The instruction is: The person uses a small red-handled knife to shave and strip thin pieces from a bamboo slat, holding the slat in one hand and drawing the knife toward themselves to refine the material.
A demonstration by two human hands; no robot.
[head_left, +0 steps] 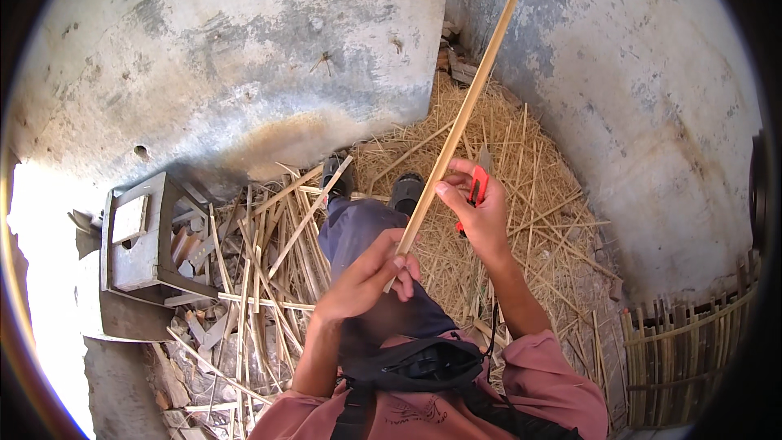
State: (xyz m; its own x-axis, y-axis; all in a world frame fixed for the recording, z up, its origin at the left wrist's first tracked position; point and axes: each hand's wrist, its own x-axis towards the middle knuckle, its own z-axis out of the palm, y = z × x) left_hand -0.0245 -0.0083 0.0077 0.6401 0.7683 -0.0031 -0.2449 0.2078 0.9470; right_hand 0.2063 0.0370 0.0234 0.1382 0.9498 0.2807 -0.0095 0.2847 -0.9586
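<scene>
A long, pale strip of split bamboo [471, 106] slants up and away from my lap toward the far right wall. My left hand [366, 279] is closed round its near end, thumb on top. Farther up, my right hand [486, 216] touches the strip with thumb and fingertips. That same hand grips a red utility knife [478, 185], whose blade points up and away, apart from the strip. The curled fingers partly cover the knife's handle.
Loose bamboo strips [252, 269] lie in a heap at left, beside a weathered wooden box [140, 232]. Thin shavings [542, 220] cover the floor at right. A slatted bamboo panel [688, 358] stands at lower right; a plastered wall [269, 49] rises ahead.
</scene>
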